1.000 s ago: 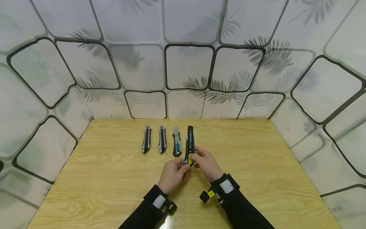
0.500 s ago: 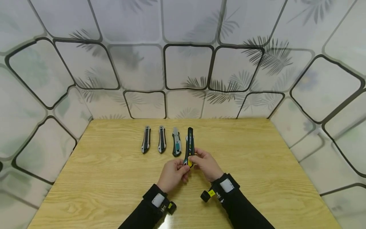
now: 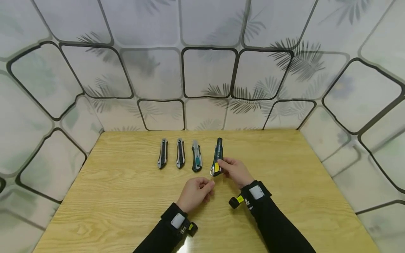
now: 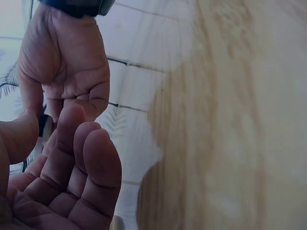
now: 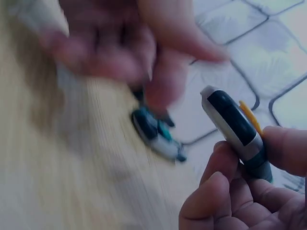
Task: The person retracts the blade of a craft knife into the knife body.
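In the head view, my right hand (image 3: 236, 171) pinches a dark box cutter (image 3: 218, 153) with a yellow slider between thumb and fingers. Its blade end points toward the wall, leaning slightly right. The right wrist view shows the silver-and-black butt of that box cutter (image 5: 232, 120), with the thumb beside the yellow part. My left hand (image 3: 194, 194) is just below and left of it, holding nothing, its fingers loosely bent. From the left wrist, the left fingers (image 4: 100, 163) are relaxed, and only a dark bit of the cutter shows behind the thumb.
Three more box cutters lie in a row toward the back of the wooden table (image 3: 126, 203): one at the left (image 3: 162, 153), a similar cutter (image 3: 180, 153) beside it, and a grey one with a teal slider (image 3: 197, 157). A patterned wall covering (image 3: 209, 73) stands behind.
My left hand has let go of the box cutter's butt end. The right hand has moved it slightly right and away from me, and it now tilts to the right.
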`<control>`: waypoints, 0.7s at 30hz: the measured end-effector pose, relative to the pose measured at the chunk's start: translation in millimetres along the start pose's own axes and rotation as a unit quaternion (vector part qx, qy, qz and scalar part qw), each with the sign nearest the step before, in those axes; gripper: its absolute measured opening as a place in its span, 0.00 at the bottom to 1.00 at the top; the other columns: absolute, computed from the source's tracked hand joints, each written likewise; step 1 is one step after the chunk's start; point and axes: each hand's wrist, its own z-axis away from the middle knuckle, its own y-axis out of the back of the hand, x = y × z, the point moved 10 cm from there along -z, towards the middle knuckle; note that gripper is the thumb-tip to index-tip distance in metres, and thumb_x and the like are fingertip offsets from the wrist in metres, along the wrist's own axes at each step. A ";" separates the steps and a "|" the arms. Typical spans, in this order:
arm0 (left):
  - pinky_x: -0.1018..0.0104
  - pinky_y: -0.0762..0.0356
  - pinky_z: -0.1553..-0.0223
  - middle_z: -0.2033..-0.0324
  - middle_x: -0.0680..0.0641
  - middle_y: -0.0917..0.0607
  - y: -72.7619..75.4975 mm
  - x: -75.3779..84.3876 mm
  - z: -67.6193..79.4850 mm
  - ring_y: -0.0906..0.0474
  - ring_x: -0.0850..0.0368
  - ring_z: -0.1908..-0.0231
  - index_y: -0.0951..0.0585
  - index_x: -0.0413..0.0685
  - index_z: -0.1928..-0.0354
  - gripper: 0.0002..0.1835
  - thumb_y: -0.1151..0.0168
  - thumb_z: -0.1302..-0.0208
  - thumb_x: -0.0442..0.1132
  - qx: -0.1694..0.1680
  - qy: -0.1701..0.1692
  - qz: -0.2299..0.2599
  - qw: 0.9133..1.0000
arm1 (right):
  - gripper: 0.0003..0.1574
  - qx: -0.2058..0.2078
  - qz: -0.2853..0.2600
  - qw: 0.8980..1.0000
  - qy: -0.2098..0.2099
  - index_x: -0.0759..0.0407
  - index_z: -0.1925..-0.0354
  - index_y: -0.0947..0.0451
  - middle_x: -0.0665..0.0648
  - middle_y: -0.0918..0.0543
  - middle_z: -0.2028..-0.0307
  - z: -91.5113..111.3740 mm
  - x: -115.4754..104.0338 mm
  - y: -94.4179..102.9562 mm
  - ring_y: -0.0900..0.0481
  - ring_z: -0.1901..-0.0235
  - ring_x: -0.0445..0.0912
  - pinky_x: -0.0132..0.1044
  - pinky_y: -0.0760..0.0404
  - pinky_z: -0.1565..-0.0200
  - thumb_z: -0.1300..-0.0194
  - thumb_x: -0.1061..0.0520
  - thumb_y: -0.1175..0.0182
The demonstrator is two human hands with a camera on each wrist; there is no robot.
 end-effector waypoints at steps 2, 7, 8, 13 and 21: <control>0.66 0.15 0.71 0.68 0.41 0.09 -1.1 0.6 0.6 0.17 0.58 0.74 0.13 0.37 0.55 0.17 0.38 0.20 0.47 -0.002 0.000 -0.003 1.000 | 0.26 0.006 0.034 0.999 -0.004 0.69 0.37 0.20 0.51 0.15 0.64 -12.7 -2.5 7.0 0.21 0.65 0.42 0.35 0.21 0.62 0.17 0.48 0.42; 0.67 0.17 0.71 0.68 0.43 0.09 -3.6 2.3 2.4 0.17 0.57 0.73 0.13 0.38 0.54 0.17 0.37 0.20 0.48 -0.007 0.002 -0.012 1.000 | 0.27 0.033 0.172 0.984 -0.013 0.66 0.37 0.17 0.62 0.11 0.55 -48.5 -8.7 23.0 0.17 0.60 0.47 0.37 0.19 0.59 0.18 0.47 0.42; 0.67 0.18 0.71 0.68 0.43 0.09 -4.0 2.5 2.6 0.17 0.57 0.73 0.13 0.39 0.53 0.17 0.37 0.20 0.48 -0.008 0.003 -0.014 1.000 | 0.28 0.039 0.207 0.978 -0.013 0.65 0.36 0.18 0.63 0.11 0.52 -54.4 -10.4 25.2 0.16 0.57 0.49 0.39 0.19 0.56 0.18 0.46 0.42; 0.68 0.19 0.72 0.69 0.43 0.09 -4.9 2.6 2.3 0.17 0.58 0.74 0.13 0.43 0.54 0.15 0.37 0.20 0.48 -0.008 0.002 -0.027 1.000 | 0.30 0.061 0.316 0.947 -0.015 0.65 0.32 0.19 0.66 0.11 0.45 -70.2 -16.9 28.8 0.13 0.48 0.57 0.47 0.15 0.45 0.19 0.45 0.40; 0.69 0.24 0.74 0.70 0.49 0.10 2.5 17.1 3.1 0.19 0.60 0.75 0.12 0.50 0.55 0.11 0.37 0.20 0.48 0.000 -0.026 -0.085 0.996 | 0.31 0.067 0.359 0.931 0.008 0.67 0.35 0.18 0.67 0.11 0.48 -68.4 -21.8 35.4 0.13 0.49 0.59 0.51 0.16 0.44 0.21 0.44 0.38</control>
